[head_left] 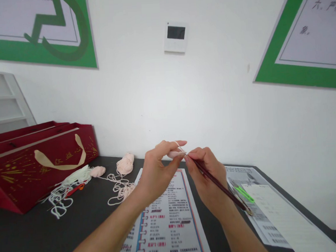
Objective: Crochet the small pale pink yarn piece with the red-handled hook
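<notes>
Between my two hands is a small pale pink crochet piece (174, 154), pinched by the thumb and fingers of my left hand (162, 164). A strand of pale yarn runs over my left index finger, which is stretched out. My right hand (207, 177) grips a crochet hook (218, 184) with a long dark red handle, its tip meeting the piece at my left fingertips. The exact stitch is too small to make out. Beneath my hands lies a printed pattern sheet (182, 209). Left of them, a pale pink yarn ball (125, 163) rests with loose strands around it.
Red gift bags (44, 161) stand at the left against the wall. Before them lie white yarn (60, 195), a small pink crocheted piece (98, 171) and an orange-red item (76, 190). At the right are papers (273, 214) and a bright green clip-like tool (244, 194).
</notes>
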Demonstrator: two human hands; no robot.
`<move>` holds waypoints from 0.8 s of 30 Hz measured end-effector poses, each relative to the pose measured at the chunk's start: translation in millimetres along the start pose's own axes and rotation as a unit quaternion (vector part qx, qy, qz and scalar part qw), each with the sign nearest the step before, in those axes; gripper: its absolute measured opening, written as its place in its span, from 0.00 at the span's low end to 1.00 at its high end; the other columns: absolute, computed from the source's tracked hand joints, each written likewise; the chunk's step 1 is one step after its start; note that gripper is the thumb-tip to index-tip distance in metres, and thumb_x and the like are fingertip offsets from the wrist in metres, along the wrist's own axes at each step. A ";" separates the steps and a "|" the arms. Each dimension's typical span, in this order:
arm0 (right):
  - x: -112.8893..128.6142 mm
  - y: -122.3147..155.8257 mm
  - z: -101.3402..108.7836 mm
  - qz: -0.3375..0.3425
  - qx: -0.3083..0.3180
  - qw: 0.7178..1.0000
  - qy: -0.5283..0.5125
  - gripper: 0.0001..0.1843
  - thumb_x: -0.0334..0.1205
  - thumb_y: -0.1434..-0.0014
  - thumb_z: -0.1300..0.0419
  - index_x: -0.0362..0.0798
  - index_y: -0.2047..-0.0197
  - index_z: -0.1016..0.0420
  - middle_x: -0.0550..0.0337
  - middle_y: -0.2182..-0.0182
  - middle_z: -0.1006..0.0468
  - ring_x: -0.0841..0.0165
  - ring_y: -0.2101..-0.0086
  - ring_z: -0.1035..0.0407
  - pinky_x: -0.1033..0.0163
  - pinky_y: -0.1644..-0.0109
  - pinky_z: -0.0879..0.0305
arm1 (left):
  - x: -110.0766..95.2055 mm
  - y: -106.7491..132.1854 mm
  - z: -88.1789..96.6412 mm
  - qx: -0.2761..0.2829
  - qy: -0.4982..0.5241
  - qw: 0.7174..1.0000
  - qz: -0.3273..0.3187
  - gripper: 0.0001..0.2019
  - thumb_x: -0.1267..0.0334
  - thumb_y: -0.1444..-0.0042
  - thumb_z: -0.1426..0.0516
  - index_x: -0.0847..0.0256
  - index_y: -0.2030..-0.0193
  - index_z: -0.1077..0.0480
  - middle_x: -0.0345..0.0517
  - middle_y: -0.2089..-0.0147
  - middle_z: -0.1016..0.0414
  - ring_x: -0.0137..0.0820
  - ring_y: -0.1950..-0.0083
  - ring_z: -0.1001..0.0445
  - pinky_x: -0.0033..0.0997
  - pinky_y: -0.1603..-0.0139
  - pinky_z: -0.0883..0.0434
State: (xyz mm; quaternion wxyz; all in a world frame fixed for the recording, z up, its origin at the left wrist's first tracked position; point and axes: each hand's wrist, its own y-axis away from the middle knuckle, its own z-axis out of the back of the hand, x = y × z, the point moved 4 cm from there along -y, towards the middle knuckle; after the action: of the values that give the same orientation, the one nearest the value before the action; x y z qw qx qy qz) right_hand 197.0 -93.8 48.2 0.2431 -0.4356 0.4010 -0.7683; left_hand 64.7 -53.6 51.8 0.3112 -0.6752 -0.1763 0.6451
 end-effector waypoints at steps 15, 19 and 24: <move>-2.1 -1.2 -14.6 0.232 0.041 0.960 0.154 0.12 0.23 0.40 0.47 0.51 0.62 0.36 0.58 0.71 0.31 0.66 0.70 0.37 0.61 0.70 0.37 | 22.0 -9.8 3.2 0.008 0.223 0.963 0.151 0.19 0.69 0.51 0.35 0.59 0.50 0.25 0.34 0.74 0.29 0.24 0.69 0.33 0.28 0.58 0.36; 16.2 -1.8 0.9 0.146 0.057 0.985 0.077 0.10 0.25 0.39 0.46 0.51 0.65 0.37 0.62 0.71 0.32 0.70 0.72 0.37 0.64 0.70 0.39 | 16.9 -12.0 10.8 -0.006 0.161 0.981 0.111 0.17 0.67 0.51 0.35 0.57 0.52 0.23 0.35 0.74 0.30 0.27 0.66 0.32 0.31 0.54 0.36; 1.6 -4.9 23.8 -0.055 0.030 0.992 -0.106 0.07 0.32 0.39 0.42 0.51 0.68 0.34 0.66 0.77 0.32 0.72 0.76 0.38 0.64 0.74 0.44 | 8.0 -9.9 11.6 0.024 0.133 0.985 0.109 0.14 0.65 0.50 0.35 0.58 0.55 0.22 0.39 0.70 0.26 0.31 0.62 0.29 0.35 0.52 0.35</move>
State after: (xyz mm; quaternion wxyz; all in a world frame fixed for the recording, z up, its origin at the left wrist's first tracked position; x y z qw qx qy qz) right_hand 216.6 -101.9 60.2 0.2546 -0.5288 0.3248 -0.7417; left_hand 55.8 -38.8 52.4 0.2755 -0.7624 -0.0434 0.5839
